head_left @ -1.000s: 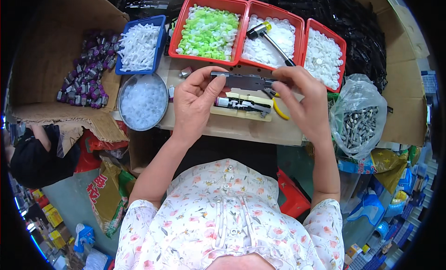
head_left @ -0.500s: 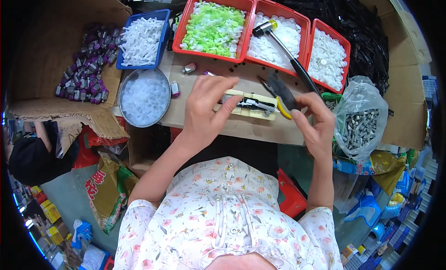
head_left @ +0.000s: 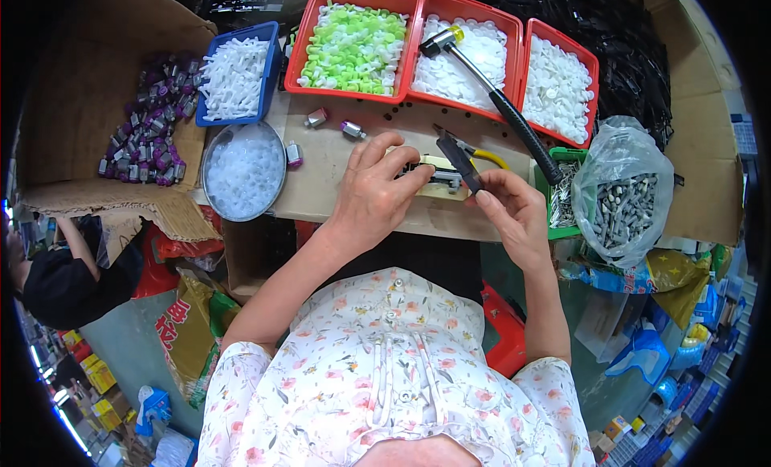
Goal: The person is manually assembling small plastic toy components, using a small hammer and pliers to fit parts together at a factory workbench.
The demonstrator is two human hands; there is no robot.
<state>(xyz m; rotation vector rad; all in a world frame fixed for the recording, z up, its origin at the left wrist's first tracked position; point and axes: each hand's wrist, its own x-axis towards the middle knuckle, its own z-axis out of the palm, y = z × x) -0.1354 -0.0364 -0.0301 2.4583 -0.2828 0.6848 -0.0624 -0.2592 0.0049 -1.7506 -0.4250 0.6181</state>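
My left hand (head_left: 376,187) is curled over the left end of a cream block-like fixture (head_left: 438,191), thumb and fingertips closed around it. A narrow black-and-grey assembly (head_left: 447,177) lies in the block; my fingers cover its left end. Pinched between the thumb and fingers of my right hand (head_left: 514,212) is a long, flat black plastic piece (head_left: 458,159). It slants over the right end of the block; I cannot tell whether they touch. Just behind this piece lie pliers with yellow handles (head_left: 490,157), partly hidden.
Red bins hold green-and-white parts (head_left: 353,49) and white parts (head_left: 556,89). A hammer (head_left: 514,115) rests across them. Loose small motors (head_left: 352,130) lie left of the block, near a round dish (head_left: 245,171) and blue bin (head_left: 263,97). At right are a green tray (head_left: 562,198) and bag (head_left: 626,202).
My right hand has moved left, bringing the black piece over the block's right end. My left hand has shifted right and covers more of the block. The view has shifted slightly.
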